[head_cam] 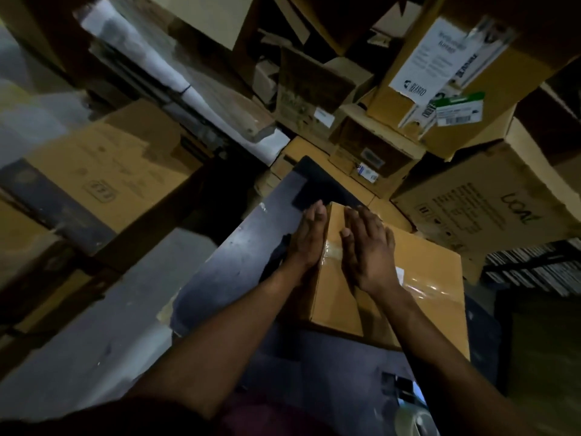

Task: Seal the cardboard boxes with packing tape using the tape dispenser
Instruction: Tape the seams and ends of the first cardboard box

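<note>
Low at the near edge, behind both wrists, the tape dispenser (408, 407) lies unheld; the step looks like smoothing tape (421, 286) already laid, so the next move likely calls for picking it up; the cardboard box (418, 269) sits under the fingers on the desk (239, 262); right hand (366, 247) flat on top, left hand (309, 237) against its side, fingers straight, holding nothing.

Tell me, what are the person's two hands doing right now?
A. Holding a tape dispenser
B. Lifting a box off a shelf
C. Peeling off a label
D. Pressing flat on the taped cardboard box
D: the left hand and right hand both lie with straight fingers on the cardboard box, beside its shiny tape strip; neither holds anything.
</note>
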The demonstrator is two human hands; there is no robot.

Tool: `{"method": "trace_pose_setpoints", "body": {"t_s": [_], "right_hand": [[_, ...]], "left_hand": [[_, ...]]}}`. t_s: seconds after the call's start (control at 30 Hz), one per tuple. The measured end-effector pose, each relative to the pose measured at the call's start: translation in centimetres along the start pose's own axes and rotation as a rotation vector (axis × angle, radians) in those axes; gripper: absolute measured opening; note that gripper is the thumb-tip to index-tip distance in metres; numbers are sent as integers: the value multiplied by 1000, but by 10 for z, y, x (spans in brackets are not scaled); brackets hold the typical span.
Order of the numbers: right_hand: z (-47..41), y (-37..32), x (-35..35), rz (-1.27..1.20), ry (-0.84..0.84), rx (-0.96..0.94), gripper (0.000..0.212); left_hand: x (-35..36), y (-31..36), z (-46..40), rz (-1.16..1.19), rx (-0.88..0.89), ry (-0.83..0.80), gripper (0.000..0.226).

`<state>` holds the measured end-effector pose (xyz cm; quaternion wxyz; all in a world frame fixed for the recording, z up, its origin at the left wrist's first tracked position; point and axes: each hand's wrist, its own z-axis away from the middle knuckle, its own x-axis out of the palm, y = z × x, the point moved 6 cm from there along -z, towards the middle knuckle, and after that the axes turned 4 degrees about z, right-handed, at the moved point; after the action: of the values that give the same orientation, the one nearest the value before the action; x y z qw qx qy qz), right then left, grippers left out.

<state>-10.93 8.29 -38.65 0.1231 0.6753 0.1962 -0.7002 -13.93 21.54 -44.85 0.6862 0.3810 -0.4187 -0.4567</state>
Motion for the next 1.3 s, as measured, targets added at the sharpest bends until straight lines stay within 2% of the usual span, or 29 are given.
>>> {"method": "trace_pose_setpoints", "body": {"t_s": [0.1,0.17,0.23,0.37,0.47,0.57,0.63,0.8,0.87,0.97,1.03,1.1,1.17,1.23,1.3], "right_hand": [[1,0,1,-30,21,26,54],[3,2,3,-34,21,30,54],[1,3,4,-29,24,41,54],[1,4,5,-44,25,43,55],[3,4,3,-55,0,50,62],[9,-16,3,-84,-34,-17,64],[27,-25,6,-121,-99,-66,63],[94,38,8,118,-310,-116,90],[117,88,3,113,-355,-22,91],[149,159,-12,87,-343,261,88],[158,173,-13,90,-332,431,92],[151,153,-7,68,-299,548,108],[138,108,0,20,-263,585,124],[128,57,7,-17,-245,528,128],[126,20,7,-57,-254,432,122]], "left_hand": [[-2,-11,-8,-134,92,10,61],[-17,-42,-9,-325,81,65,59],[-35,-68,-5,-453,27,136,68],[-24,-30,-6,-206,53,180,54],[4,8,-16,-58,106,46,68],[18,-8,-29,-138,144,-52,78],[15,-18,-36,-226,133,-21,82],[14,-4,-42,-505,198,34,71],[20,5,-39,-566,217,43,62],[29,16,-34,-603,210,64,56],[31,15,-33,-604,221,74,54],[31,14,-33,-613,217,87,54],[33,14,-34,-633,208,87,55],[34,16,-36,-655,217,69,55],[29,23,-44,-685,227,28,55]]}}
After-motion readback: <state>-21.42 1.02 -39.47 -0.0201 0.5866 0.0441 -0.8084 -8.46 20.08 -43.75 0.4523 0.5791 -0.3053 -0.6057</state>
